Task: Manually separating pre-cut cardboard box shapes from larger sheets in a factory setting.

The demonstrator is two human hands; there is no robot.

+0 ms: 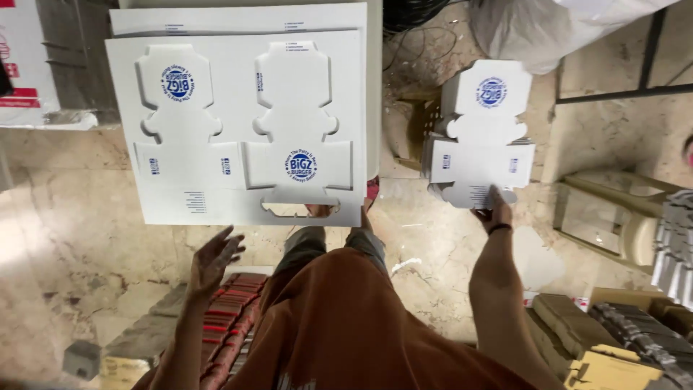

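Note:
A large white die-cut cardboard sheet with two box-shaped cutouts and round blue prints lies on top of a stack in front of me. My left hand hovers just below its near edge with the fingers spread, holding nothing. My right hand reaches out to the right and touches the near edge of a punched-out white box blank, which tops a pile of like blanks. My brown garment fills the lower middle of the view.
A pale plastic stool stands at the right. Brown and grey cardboard stacks lie at the lower right. Red-edged flat pieces are piled by my left leg. A white sack sits at the top right on a marble floor.

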